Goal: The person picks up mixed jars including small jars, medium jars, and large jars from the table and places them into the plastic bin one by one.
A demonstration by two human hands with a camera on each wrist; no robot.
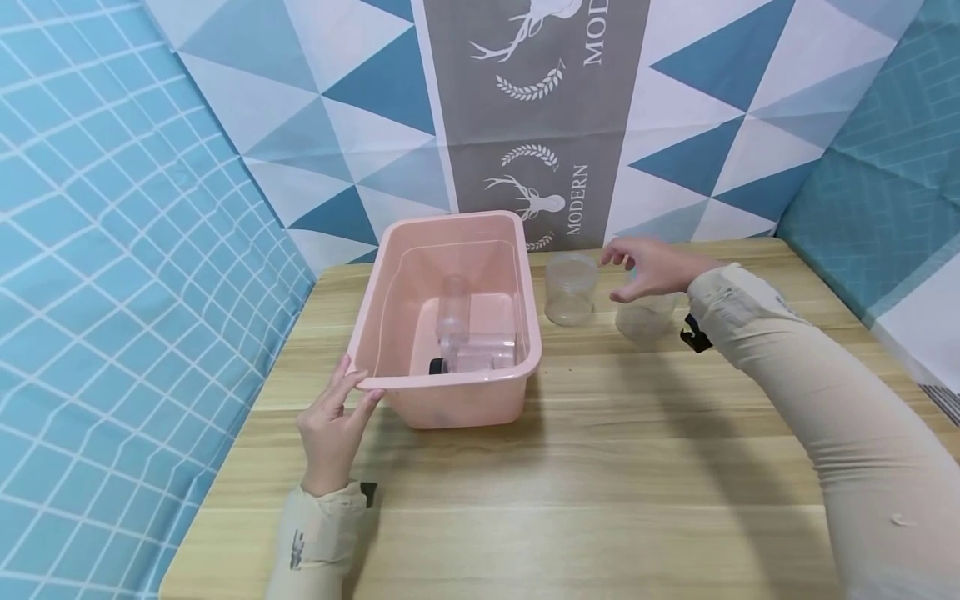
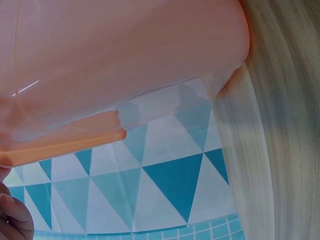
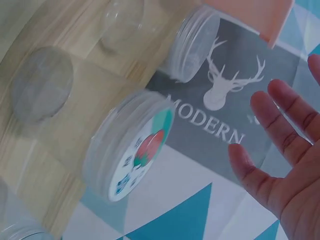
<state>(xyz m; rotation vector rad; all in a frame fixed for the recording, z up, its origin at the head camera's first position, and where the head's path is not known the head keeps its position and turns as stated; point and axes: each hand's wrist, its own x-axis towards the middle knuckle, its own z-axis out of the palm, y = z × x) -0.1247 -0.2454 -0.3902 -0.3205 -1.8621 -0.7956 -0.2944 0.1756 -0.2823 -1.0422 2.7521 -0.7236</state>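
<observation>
Wood-grain counter [image 1: 600, 467] with blue triangle and deer-print cloth hanging behind it, grid-pattern cloth on both sides. So the left hand [image 1: 333, 429] is resting at the near left corner of the pink tub [image 1: 390, 275], fingertips touching its rim, fingers pretty much straight and not gripping. Lying inside the tub is a clear bottle [image 1: 455, 312] next to a clear boxy piece with a black bit. Over on the right, the right hand [image 1: 652, 267] is hovering open, fingers spread, just above a clear jar [image 1: 643, 317] with a lid [image 3: 137, 152] showing a sticker. Another clear jar [image 1: 570, 287] is standing just left of it, between that one and the tub.
</observation>
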